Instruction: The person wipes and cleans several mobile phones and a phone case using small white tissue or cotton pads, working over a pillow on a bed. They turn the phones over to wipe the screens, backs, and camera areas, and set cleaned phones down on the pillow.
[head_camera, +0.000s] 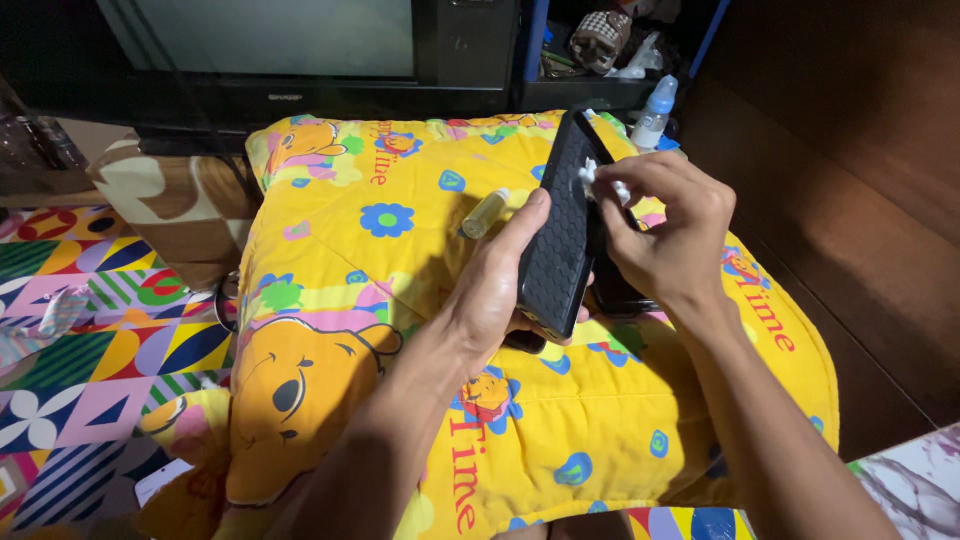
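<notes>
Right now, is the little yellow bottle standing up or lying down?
Lying down: the small yellow bottle rests on its side on the yellow cartoon pillow.

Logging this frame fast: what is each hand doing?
Left hand: closed on black phone case.
Right hand: fingers pinching small white wad against it.

Both forearms bare from the near edge of view to the wrists; no sleeves visible. Left hand (490, 290): no ring, watch or glove seen; thumb nail short. Right hand (665, 235): likewise bare, no jewellery or band at the wrist. No marks or bandages visible on either arm. Clothing not in view.
</notes>
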